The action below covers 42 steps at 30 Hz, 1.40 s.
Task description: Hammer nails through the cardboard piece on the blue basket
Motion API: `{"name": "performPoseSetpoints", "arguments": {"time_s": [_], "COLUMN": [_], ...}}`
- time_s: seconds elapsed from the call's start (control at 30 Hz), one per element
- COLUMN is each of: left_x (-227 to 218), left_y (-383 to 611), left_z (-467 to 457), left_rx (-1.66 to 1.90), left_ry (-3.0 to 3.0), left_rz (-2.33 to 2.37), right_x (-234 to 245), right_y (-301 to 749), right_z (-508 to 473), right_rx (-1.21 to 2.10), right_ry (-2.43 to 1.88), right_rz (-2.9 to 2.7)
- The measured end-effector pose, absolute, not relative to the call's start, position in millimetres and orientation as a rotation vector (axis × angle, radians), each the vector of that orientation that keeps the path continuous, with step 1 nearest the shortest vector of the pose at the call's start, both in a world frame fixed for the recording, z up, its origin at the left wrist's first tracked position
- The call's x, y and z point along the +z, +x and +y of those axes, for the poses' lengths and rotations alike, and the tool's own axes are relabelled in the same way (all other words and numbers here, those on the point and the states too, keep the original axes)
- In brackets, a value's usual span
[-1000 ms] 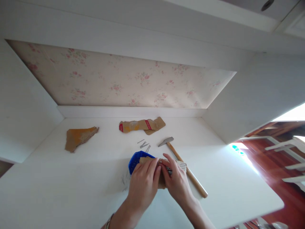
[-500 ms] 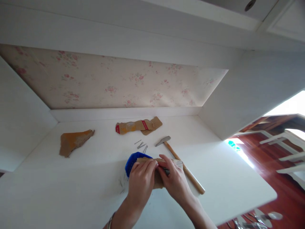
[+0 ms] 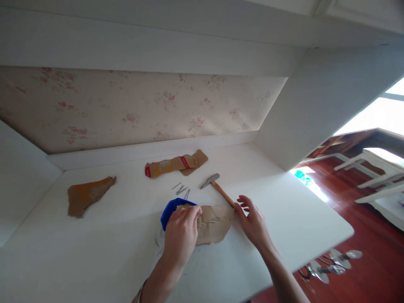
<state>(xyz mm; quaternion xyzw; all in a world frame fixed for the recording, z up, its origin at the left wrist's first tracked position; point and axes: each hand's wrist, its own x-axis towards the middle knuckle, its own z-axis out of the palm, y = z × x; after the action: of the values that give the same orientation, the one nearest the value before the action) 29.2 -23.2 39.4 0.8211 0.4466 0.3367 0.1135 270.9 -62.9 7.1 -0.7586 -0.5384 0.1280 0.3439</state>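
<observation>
My left hand (image 3: 180,235) presses down on the left part of a torn brown cardboard piece (image 3: 213,223) lying on the white desk (image 3: 94,240). A blue plastic dish (image 3: 169,209) peeks out from under the cardboard, just behind that hand. My right hand (image 3: 252,222) hovers at the cardboard's right edge with fingers spread, over the wooden handle of a small hammer (image 3: 216,187). It holds nothing.
Loose nails (image 3: 182,190) lie behind the dish. Two more cardboard scraps rest farther back: one with red tape (image 3: 175,164) and an orange-stained one (image 3: 85,195) at the left. The desk's right edge drops to a red wooden floor (image 3: 372,235) with white chair legs.
My right hand has come off the cardboard and moved right, fingers spreading. The cardboard now lies flat and uncovered. The view has shifted right and down.
</observation>
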Motion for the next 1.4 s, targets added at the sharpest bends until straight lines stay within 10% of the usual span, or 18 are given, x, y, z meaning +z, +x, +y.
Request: {"name": "performPoseSetpoints", "arguments": {"time_s": [1.4], "left_x": [38], "left_y": [32], "left_z": [-21], "left_rx": [0.912], "left_ry": [2.355], "left_rz": [1.23], "right_x": [79], "right_y": [228], "right_z": [-129], "right_rx": [1.269], "right_ry": [-1.682], "right_rz": [-0.751]}}
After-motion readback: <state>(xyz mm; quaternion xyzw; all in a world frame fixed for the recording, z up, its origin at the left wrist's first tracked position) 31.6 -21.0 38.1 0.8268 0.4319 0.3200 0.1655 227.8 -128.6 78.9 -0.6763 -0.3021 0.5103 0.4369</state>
